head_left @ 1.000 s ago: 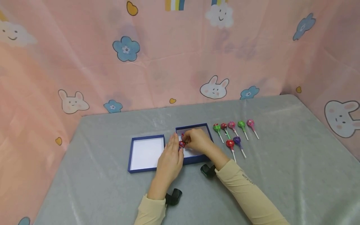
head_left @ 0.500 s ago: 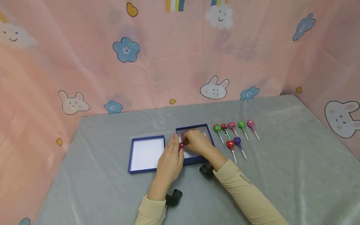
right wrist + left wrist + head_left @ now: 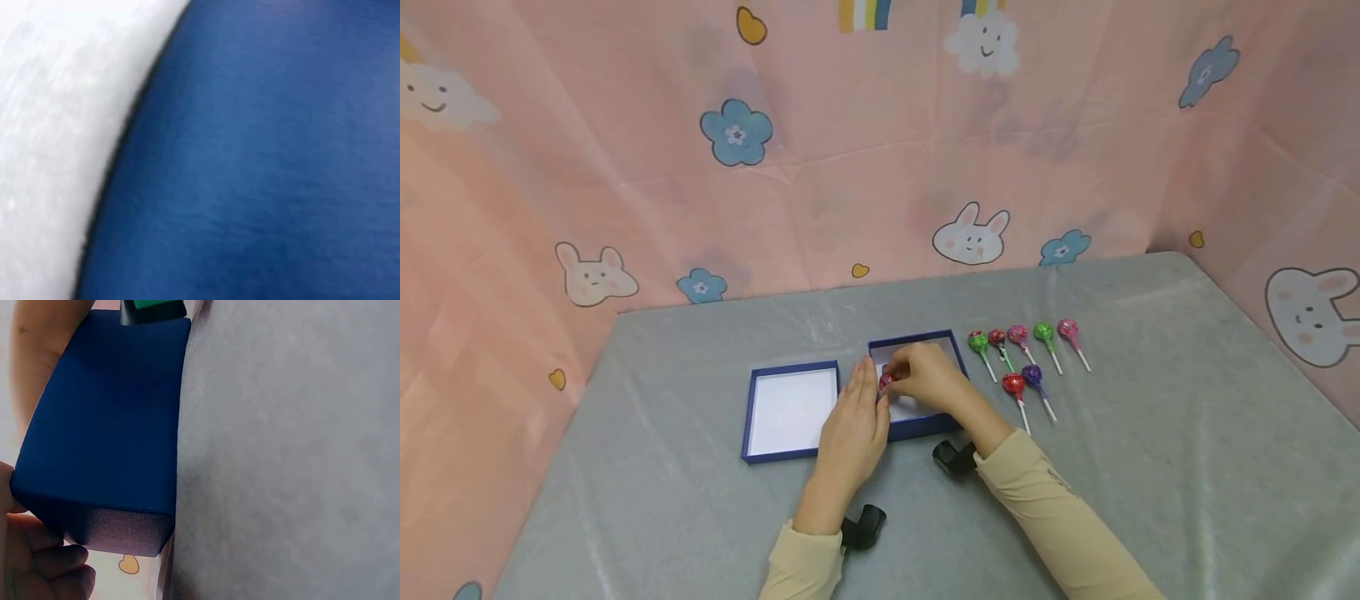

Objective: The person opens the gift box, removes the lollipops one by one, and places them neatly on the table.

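In the head view, a blue box (image 3: 917, 428) with a pale inside sits on the grey table. My left hand (image 3: 853, 425) holds its left wall, fingers along the outside and thumb at the rim. The left wrist view shows the box's blue outer side (image 3: 112, 419) with curled fingers (image 3: 53, 565) beside its end. My right hand (image 3: 928, 379) reaches into the box and pinches a red-wrapped lollipop (image 3: 885, 382) near the left wall; its stick is hidden by the hand. Only the blue box wall (image 3: 250, 156) and pale cloth fill the right wrist view.
A matching shallow blue-rimmed lid (image 3: 790, 412) lies white side up to the left of the box. Several lollipops lie to the right, among them a red one (image 3: 1013, 385), a purple one (image 3: 1033, 377) and a green one (image 3: 1044, 333). A pink patterned cloth (image 3: 850, 167) hangs behind.
My right hand's fingers have shifted slightly within the box, and the red lollipop's head with them. The left hand, box, lid and other lollipops stay where they were.
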Demonstrator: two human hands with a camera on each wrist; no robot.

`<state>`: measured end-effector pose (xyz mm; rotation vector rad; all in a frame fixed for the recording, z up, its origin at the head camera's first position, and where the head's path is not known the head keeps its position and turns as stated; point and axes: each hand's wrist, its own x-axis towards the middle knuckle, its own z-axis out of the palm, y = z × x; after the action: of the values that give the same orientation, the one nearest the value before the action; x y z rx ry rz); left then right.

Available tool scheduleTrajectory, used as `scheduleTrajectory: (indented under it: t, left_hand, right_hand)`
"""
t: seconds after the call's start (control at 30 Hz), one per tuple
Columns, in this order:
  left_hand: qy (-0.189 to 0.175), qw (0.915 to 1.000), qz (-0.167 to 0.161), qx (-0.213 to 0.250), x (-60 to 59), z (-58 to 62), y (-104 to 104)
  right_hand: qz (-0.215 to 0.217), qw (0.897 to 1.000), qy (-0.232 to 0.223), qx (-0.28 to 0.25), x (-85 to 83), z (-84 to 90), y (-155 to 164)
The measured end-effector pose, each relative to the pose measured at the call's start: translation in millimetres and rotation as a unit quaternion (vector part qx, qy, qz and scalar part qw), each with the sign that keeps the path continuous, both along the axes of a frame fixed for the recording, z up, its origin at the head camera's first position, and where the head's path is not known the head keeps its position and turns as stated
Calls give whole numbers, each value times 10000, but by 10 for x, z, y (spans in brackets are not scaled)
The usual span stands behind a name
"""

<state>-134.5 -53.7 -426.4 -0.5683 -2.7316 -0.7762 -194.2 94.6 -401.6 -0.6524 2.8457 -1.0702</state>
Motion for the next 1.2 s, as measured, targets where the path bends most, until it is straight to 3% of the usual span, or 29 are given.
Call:
scheduleTrajectory:
  t: [0.27, 0.5, 0.8, 1.07, 1.2]
  left_hand:
    - [-16, 10000, -56, -19, 9, 2, 18]
    - [11, 10000, -39, -56, -5, 25, 26]
    - [-125, 9999, 72, -7, -15, 17, -12]
    - [19, 10000, 2, 97, -18, -5, -10]
    - [58, 9999, -26, 123, -13, -5, -2]
  right_hand:
    - [-324, 9968, -51, -726, 85, 55, 106]
    - [-515, 9834, -199, -1727, 185, 195, 280]
    - [-647, 9726, -428, -2191, 244, 231, 381]
    - [-1068, 9401, -764, -3146, 321, 262, 473]
    - [-1232, 9287, -628, -3442, 360, 296, 568]
